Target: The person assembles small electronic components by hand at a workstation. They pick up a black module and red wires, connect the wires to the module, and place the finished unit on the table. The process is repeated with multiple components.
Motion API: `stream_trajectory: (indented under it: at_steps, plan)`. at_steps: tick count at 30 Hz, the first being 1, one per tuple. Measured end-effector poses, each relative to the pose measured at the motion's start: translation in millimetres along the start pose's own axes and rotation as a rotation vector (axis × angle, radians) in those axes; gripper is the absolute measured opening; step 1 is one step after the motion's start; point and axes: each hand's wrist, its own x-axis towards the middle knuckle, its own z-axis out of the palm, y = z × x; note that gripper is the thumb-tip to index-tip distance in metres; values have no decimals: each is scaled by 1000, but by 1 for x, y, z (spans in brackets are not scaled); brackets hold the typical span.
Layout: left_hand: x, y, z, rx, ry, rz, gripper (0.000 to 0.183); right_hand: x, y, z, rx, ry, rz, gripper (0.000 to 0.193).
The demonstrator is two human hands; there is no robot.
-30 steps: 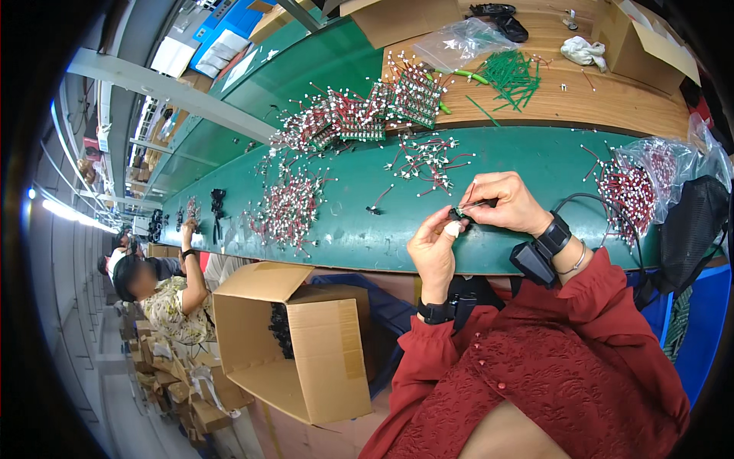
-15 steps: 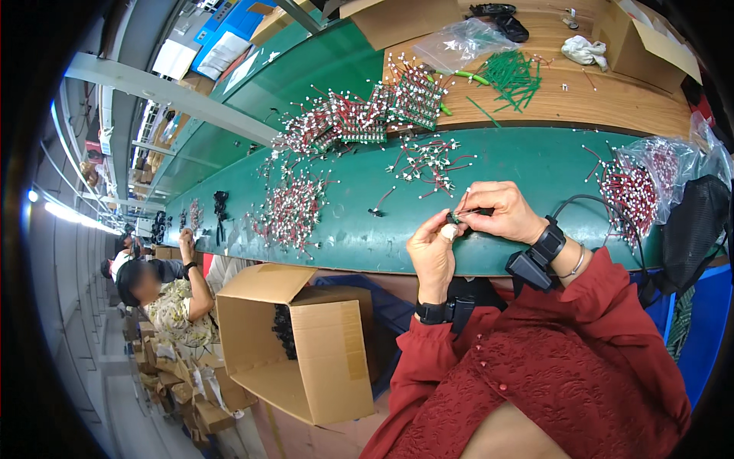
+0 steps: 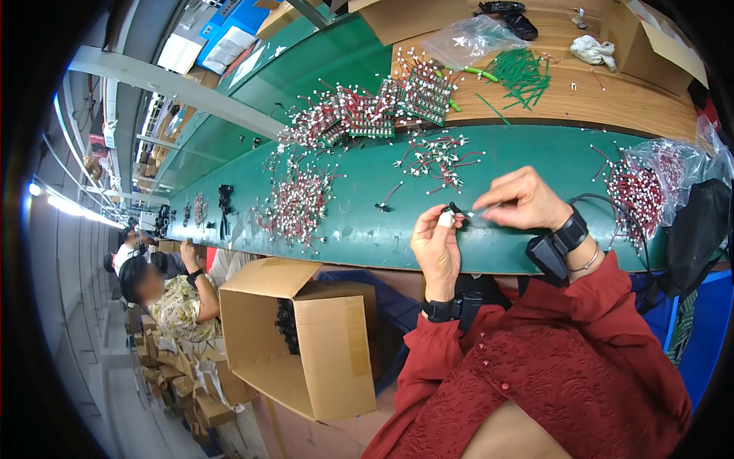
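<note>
Over the near edge of the green work surface (image 3: 359, 229), my left hand (image 3: 436, 246) pinches a small black part (image 3: 454, 208) between thumb and fingers. A white cover sits on one of its fingertips. Just to the right, my right hand (image 3: 526, 200) is apart from it, its fingers bent together and slightly blurred. Something thin and pale shows near its fingertips, too small to name. Left of my hands lies a small black piece with a red wire (image 3: 384, 206). Short red wires with white connectors (image 3: 440, 161) are scattered beyond my hands.
A larger wire pile (image 3: 298, 203) and stacked green circuit boards (image 3: 424, 96) lie to the left and beyond. A wire-filled plastic bag (image 3: 664, 164) and black pouch (image 3: 697, 229) stand right. An open cardboard box (image 3: 336, 352) is at lower left; another person (image 3: 180, 298) sits beyond.
My right hand has drawn away from the black part, moving right and slightly farther out. My left hand still holds the part in nearly the same place.
</note>
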Motion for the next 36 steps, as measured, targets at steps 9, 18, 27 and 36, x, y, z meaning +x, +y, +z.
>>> stream_trajectory:
  at_steps: [9, 18, 27, 36]
  plan:
    - [-4, -3, 5, 163, -31, 44, 20, 3, 4, 24, -511, 132, -122, 20]
    - [-5, -4, 5, 171, -20, 65, 20, 1, 2, 22, -572, 134, -166, 17]
    - [-4, -5, 1, 212, -41, 84, 22, 0, 3, 23, -600, 135, -168, 18]
    - [-4, -4, 5, 197, -55, 63, 20, 0, 5, 29, -563, 174, -197, 15]
